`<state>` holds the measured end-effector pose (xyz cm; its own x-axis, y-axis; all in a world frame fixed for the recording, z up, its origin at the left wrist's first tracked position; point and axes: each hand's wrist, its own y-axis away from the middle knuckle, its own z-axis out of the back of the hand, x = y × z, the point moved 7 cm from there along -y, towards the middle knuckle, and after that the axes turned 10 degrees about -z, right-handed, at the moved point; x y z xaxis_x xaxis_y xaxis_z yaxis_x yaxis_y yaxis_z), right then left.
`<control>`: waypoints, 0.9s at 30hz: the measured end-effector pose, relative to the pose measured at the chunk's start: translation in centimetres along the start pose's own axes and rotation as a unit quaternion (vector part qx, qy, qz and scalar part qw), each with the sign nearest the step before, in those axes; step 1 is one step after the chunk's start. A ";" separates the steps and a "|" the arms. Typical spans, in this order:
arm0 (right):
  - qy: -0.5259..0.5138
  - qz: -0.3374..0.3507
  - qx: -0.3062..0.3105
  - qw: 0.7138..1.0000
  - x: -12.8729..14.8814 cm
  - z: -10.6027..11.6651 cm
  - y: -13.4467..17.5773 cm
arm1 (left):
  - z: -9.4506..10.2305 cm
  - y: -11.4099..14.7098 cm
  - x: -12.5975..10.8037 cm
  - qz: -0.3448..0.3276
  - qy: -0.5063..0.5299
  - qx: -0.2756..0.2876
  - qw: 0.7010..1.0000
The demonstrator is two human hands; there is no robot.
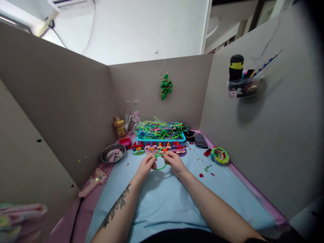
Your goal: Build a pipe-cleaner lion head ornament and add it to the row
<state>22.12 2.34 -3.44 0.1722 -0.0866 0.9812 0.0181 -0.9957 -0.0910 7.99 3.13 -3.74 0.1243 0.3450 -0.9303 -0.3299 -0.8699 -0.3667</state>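
Between my hands is a green pipe cleaner [161, 168], curved into a loop above the blue cloth. My left hand [149, 162] pinches it on one side. On the other side my right hand [172, 161] grips it with thumb and fingers closed. One end of the pipe cleaner sticks up past the fingertips. Just behind my hands stands a row of several colourful fuzzy figures [138, 148], partly covered by the fingers. Farther back, a blue tray [162, 140] is heaped with many-coloured pipe cleaners [159, 130].
At left are a metal bowl [105, 156] with pink scissors and a pink glue gun [93, 185] with its cord. A ring of coloured pipe cleaners [220, 155] lies at right, near red scraps [201, 175]. Grey partitions [162, 111] enclose the table; a clear holder [244, 88] hangs right.
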 end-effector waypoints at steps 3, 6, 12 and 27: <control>0.024 0.013 0.007 1.000 0.4 -0.3 0.2 | 0.0 0.0 0.1 -0.008 -0.025 0.001 1.000; 0.037 0.003 0.008 0.999 0.3 -0.6 0.3 | -0.2 0.1 -0.3 -0.020 -0.067 0.008 0.998; 0.061 0.007 -0.002 0.998 0.1 -1.0 0.5 | -0.5 0.3 -1.6 -0.050 -0.123 0.027 0.991; 0.095 0.017 -0.042 0.994 -0.2 -0.3 0.4 | -0.3 0.4 -1.3 -0.074 -0.140 -0.005 0.987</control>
<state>21.75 1.99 -3.65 -0.0184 -0.1164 0.9930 -0.0680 -0.9908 -0.1174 7.97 2.17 -2.66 -0.0942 0.5522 -0.8284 -0.3186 -0.8051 -0.5004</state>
